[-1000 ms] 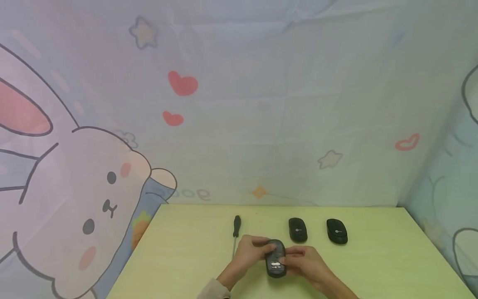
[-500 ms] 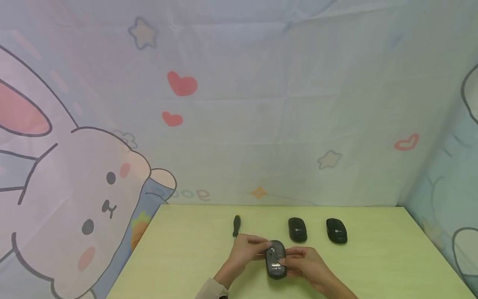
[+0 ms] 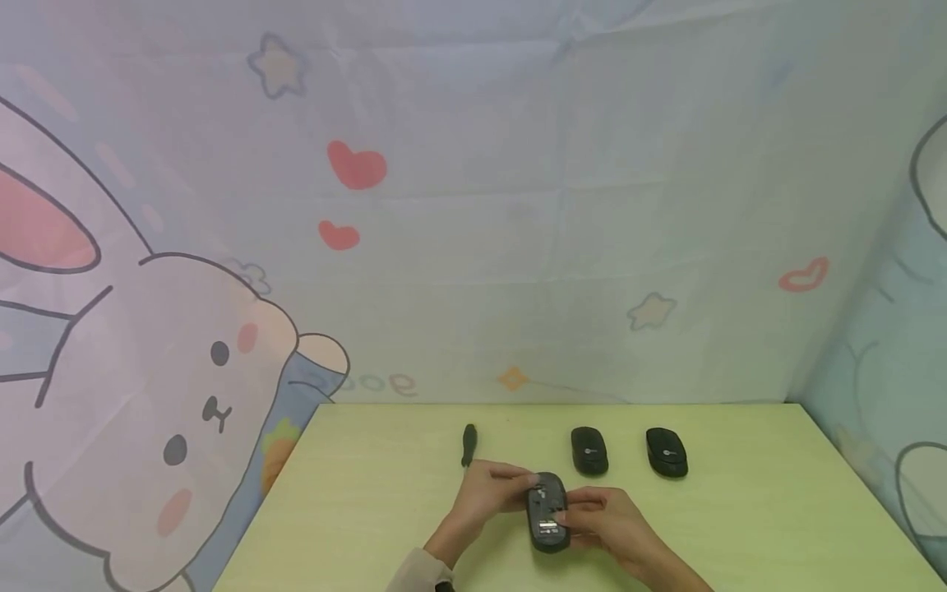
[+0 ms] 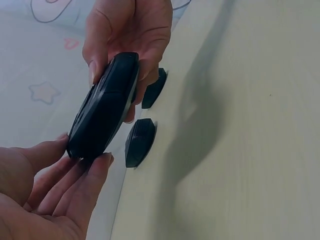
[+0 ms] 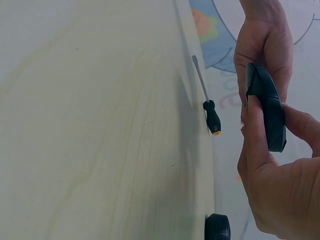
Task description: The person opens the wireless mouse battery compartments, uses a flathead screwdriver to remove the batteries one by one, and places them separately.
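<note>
The mouse (image 3: 542, 538) is being held by both hands, lifted above the tabletop (image 3: 370, 493), with its underside being turned up towards the head and a pale label (image 3: 548, 526) being shown there. Its far end is being pinched by the left hand (image 3: 484, 497), thumb against fingers; its near side is being gripped by the right hand (image 3: 612, 526), whose thumb is being laid across the underside. Neither hand is being spread wide; both are being kept narrow by the body between them. By judgement, the underside is being worked on or inspected at this step; whether a cover there is being loosened cannot be told, the details being too small. For the next move, a firm hold by the right hand and a careful fingertip touch by the left are probably being called for. Beyond the left hand, the screwdriver (image 3: 469, 444) is being borne by the tabletop, its shaft being mostly hidden in the head view. Farther right, a second mouse (image 3: 589, 450) and a third mouse (image 3: 667, 451) are being left apart, logos up. Behind everything, a printed cloth (image 3: 459, 247) is being hung.
</note>
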The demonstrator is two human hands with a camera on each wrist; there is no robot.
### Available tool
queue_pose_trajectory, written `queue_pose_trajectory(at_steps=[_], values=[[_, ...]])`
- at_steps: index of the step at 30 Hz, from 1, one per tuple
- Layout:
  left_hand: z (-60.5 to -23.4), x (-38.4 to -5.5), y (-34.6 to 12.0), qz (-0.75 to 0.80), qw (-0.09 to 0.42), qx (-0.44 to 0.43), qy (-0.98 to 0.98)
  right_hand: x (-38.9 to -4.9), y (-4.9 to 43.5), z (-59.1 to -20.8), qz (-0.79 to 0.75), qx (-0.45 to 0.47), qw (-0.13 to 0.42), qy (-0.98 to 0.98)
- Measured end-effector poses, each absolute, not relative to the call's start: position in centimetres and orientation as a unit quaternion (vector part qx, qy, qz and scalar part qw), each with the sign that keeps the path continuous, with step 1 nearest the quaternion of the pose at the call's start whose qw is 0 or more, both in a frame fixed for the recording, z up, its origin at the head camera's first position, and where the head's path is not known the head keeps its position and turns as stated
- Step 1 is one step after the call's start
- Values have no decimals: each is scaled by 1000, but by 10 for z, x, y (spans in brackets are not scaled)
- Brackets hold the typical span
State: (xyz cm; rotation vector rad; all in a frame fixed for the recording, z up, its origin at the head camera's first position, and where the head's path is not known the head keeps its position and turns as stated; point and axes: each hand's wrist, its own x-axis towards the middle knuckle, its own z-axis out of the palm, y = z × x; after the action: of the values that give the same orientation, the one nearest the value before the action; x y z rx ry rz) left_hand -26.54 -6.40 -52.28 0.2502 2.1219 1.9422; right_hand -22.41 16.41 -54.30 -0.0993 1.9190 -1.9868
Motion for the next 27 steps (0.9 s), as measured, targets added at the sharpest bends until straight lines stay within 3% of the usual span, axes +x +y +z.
queue_pose_trajectory(at_steps=[27], values=[[-528,-283,-77,710,151,49,686,-219,163,-553,-699,-38,202,685]])
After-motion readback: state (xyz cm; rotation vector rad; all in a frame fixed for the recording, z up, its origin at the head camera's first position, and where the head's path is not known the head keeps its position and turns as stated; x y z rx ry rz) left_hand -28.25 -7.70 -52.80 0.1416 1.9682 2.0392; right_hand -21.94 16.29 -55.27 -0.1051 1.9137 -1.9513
